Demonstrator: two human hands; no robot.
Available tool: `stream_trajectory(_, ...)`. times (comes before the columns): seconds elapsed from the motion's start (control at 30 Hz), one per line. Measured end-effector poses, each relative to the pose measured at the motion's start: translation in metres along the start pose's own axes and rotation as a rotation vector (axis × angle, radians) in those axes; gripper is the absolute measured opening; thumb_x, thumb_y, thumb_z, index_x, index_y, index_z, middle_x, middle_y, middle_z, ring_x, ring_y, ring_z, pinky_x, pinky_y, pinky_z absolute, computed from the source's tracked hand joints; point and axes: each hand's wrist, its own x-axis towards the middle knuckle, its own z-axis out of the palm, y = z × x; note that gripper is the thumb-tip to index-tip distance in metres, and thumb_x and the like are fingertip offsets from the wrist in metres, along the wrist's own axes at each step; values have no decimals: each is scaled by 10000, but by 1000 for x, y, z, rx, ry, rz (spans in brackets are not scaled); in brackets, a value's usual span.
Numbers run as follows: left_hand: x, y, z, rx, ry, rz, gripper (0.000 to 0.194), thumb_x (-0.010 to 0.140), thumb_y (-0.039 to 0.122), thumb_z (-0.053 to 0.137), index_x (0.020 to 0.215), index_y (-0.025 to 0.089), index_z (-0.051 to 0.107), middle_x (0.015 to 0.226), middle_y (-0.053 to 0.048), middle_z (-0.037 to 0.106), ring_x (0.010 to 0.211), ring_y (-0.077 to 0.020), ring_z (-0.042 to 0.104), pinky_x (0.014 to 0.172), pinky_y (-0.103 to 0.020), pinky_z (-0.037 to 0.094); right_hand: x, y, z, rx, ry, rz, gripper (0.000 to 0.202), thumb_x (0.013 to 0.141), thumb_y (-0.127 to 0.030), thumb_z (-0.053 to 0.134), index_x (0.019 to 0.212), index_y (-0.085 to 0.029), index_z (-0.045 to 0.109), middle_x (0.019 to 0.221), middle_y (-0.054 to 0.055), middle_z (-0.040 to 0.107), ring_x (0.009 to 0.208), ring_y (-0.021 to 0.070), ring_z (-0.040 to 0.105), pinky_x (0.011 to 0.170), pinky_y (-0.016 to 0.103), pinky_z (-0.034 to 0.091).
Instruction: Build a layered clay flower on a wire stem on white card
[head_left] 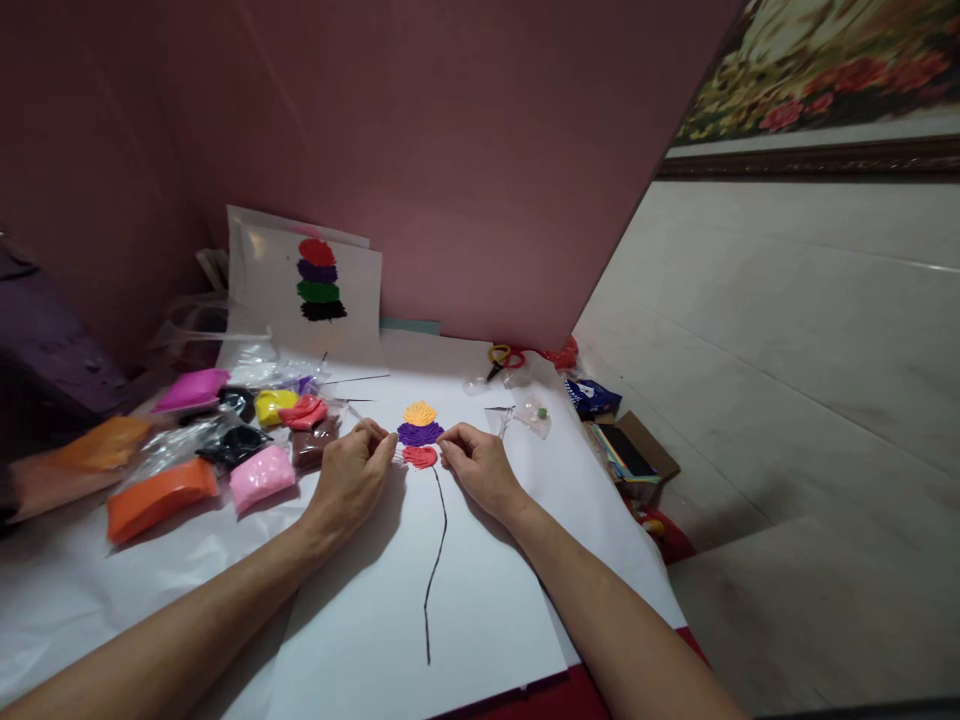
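My left hand (356, 465) is closed around a pale plastic fork (400, 456), its tines pointing at the red clay (420, 457). My right hand (480, 465) has its thumb and fingers pinched together at the right edge of the red and purple clay. Whatever may be between those fingertips is hidden. On the white paper (360, 620), a textured purple clay piece (420, 433) sits above the red one, and a yellow-orange piece (420, 412) tops them. Below, a dark bent line (439, 545) runs down the sheet.
Packets of coloured clay, including an orange one (161, 500) and a pink one (262, 478), lie on the left. A sheet with stacked clay colours (360, 300) leans against the wall. Scissors (501, 358) rest at the back; an open cardboard box (645, 450) stands right.
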Motion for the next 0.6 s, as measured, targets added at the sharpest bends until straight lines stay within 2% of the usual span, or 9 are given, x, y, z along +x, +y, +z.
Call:
stream_trajectory(0.23,0,1,2,-41,-42,33,296,794,419,481,605,202,548,632,-17,601,577,-171,543,600,-311,399,0,0,0,5,-3,8,155,806,-194,480,772,-193,631,633,-32,572,603,125,509,602,243,404)
stream_trajectory(0.6,-1,0,3,95,-68,76,200,815,346,455,660,225,498,660,-33,630,634,-198,584,668,-337,421,-1,-2,-1,11,-19,13,151,815,-215,468,757,-192,605,629,-28,558,584,122,482,579,243,398)
